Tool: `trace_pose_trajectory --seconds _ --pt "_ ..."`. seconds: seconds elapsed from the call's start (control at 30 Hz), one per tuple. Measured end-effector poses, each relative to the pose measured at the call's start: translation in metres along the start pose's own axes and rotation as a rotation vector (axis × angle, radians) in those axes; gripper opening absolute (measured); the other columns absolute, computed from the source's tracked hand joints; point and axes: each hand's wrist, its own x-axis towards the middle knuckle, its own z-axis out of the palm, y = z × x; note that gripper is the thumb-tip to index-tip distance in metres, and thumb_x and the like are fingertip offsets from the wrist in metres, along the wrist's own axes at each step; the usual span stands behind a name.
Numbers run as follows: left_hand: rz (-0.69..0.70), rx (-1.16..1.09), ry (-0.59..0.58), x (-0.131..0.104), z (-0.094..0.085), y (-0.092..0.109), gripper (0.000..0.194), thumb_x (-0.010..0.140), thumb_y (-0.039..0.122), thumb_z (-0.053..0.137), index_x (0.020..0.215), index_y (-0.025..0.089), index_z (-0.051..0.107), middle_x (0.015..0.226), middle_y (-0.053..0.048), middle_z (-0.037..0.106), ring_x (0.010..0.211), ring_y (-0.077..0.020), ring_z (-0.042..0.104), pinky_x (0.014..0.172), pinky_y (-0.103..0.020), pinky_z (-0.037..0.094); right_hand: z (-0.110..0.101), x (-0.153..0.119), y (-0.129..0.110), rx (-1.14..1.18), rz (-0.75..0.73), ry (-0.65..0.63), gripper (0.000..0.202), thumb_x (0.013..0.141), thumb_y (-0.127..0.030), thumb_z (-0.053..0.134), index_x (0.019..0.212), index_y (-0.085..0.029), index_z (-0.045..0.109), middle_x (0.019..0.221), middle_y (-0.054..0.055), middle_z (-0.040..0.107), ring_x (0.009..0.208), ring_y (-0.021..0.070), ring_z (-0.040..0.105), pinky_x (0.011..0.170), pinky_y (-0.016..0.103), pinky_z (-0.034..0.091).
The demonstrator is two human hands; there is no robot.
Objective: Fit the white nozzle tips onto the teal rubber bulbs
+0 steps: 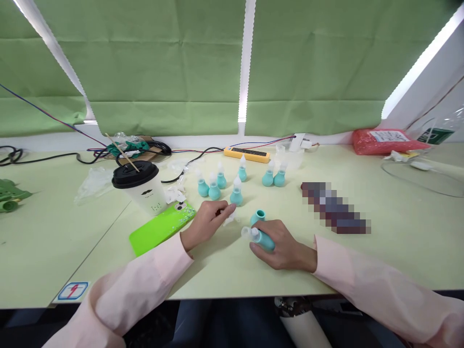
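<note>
My right hand (277, 244) is wrapped round a teal bulb (267, 241) that lies tilted, a clear nozzle piece at its left end. Just behind it an open-topped teal bulb (258, 217) stands upright. My left hand (207, 221) is closed, thumb and forefinger together by small clear plastic pieces (231, 218); whether it grips one is too small to tell. Beyond the left fingertips stands a teal bulb with a clear tip (236, 195). Several more like it stand behind, among them one (242, 173) at the centre and a pair (273, 178) to the right.
A lidded paper cup (147, 195) and a green phone case (159, 229) are at the left. An orange power strip (246, 154) lies at the back among cables. Right of my hands is a blurred-out object (331, 208); a red package (387, 141) sits at the back right.
</note>
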Motion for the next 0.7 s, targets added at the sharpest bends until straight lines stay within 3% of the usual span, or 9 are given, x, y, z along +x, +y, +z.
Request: trace_pose_trajectory --seconds 0.1,0.23,0.37,0.57,0.7 --pt "0.060 0.430 0.127 0.005 0.002 -0.017 0.029 0.077 0.041 0.042 0.068 0.016 0.052 0.069 -0.002 0.052 0.067 -0.0150 0.046 0.059 -0.027 0.036 -0.001 0.000 0.000 0.017 -0.020 -0.025 0.013 0.072 -0.024 0.039 0.080 -0.016 0.046 0.060 0.001 0.054 0.050 0.0119 0.045 0.049 0.025 0.035" --pt "0.051 0.559 0.071 0.007 0.011 -0.031 0.026 0.076 0.040 0.044 0.083 0.018 0.056 0.079 -0.005 0.052 0.080 -0.0196 0.048 0.064 -0.030 0.040 0.001 -0.001 0.002 -0.015 -0.015 -0.025 0.015 0.074 -0.024 0.040 0.082 -0.014 0.048 0.062 0.002 0.056 0.051 0.0124 0.047 0.049 0.025 0.035" --pt "0.129 0.466 0.151 0.002 0.010 -0.021 0.026 0.079 0.034 0.041 0.094 0.017 0.054 0.084 -0.007 0.051 0.082 -0.0188 0.047 0.068 -0.032 0.041 0.004 -0.003 0.001 -0.042 -0.013 0.013 0.017 0.076 -0.026 0.044 0.085 -0.014 0.049 0.066 0.003 0.060 0.055 0.0132 0.052 0.049 0.024 0.035" --pt "0.548 0.111 0.113 -0.010 0.006 0.008 0.021 0.071 0.026 0.054 0.088 0.014 0.054 0.072 -0.004 0.050 0.070 -0.0137 0.046 0.064 -0.028 0.042 0.008 -0.002 -0.001 -0.028 0.013 0.063 0.010 0.073 -0.024 0.048 0.076 -0.016 0.053 0.062 0.001 0.060 0.056 0.0120 0.054 0.051 0.023 0.035" --pt "0.638 0.143 0.144 -0.011 0.011 0.010 0.011 0.071 0.018 0.056 0.082 0.015 0.057 0.074 -0.005 0.051 0.070 -0.0125 0.045 0.061 -0.026 0.042 0.008 -0.001 0.000 -0.057 0.035 0.068 0.010 0.072 -0.023 0.048 0.071 -0.016 0.055 0.060 0.001 0.060 0.055 0.0114 0.054 0.051 0.022 0.034"
